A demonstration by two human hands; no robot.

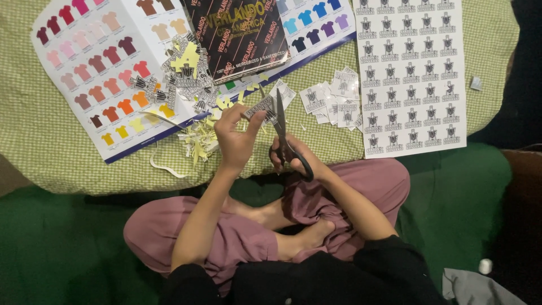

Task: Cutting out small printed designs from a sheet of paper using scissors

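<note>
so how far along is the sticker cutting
Done: two heaps of cut-out black-and-white stickers, one on the shirt colour chart and one on the green checked cloth, plus yellow paper trimmings. In hand: the left hand holds a small printed sticker piece while the right hand works black-handled scissors on it. Left: the large white sheet of uncut stickers looks mostly whole.

Left hand (234,138) pinches small printed sticker (261,106); right hand (291,155) grips black scissors (282,133) cutting it. Cut stickers pile (333,96), uncut sticker sheet (412,73), shirt colour chart (96,73) on green checked cloth (45,141).
</note>
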